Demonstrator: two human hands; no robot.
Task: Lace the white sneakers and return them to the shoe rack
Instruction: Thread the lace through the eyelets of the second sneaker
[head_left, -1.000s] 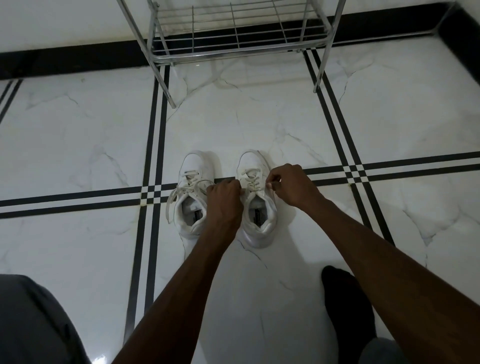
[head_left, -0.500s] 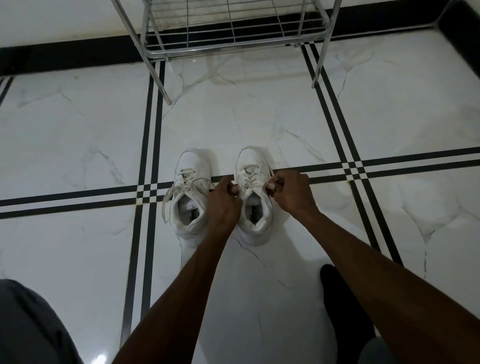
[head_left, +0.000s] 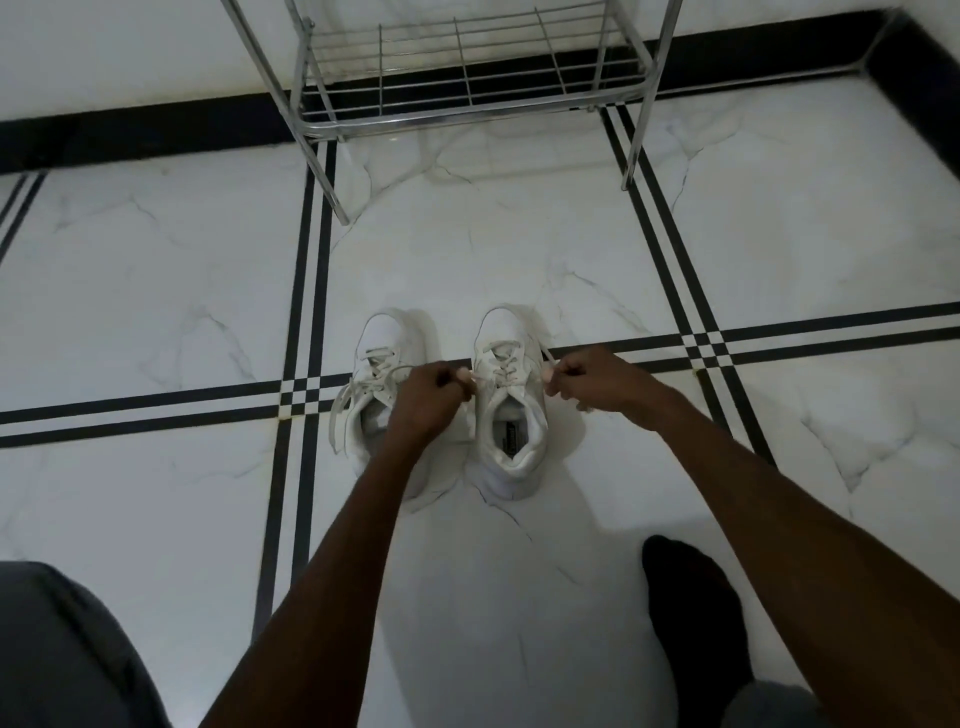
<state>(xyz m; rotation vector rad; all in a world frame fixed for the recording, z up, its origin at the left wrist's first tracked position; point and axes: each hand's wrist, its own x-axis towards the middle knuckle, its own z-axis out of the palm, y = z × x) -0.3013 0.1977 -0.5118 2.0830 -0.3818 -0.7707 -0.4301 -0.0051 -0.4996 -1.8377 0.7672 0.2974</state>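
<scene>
2 white sneakers stand side by side on the marble floor (head_left: 519, 244), toes pointing away from the person. The left hand (head_left: 427, 397) pinches one end of the lace (head_left: 501, 382) of the right-hand sneaker (head_left: 511, 415), its fingers curled tight round the end just beside the shoe's left edge. The right hand (head_left: 597, 384) pinches the other end of that lace on the opposite side, fingers curled, with a short length of lace sticking up past the thumb. The lace runs taut between the 2 hands across the upper eyelets, and the shoe sits directly between them. The left-hand sneaker (head_left: 382, 358) lies partly under the left hand and forearm, touching or almost touching its partner; its own loose lace (head_left: 343, 402) hangs in a loop over the outer side, away from both hands. Beyond the hands, well apart from the shoes, stands the metal shoe rack (head_left: 467, 109) with a wire shelf. Near the right forearm, closer to the person, a foot in a dark sock (head_left: 691, 613) rests on the floor. Grey trouser fabric (head_left: 62, 649) shows below the left arm.
</scene>
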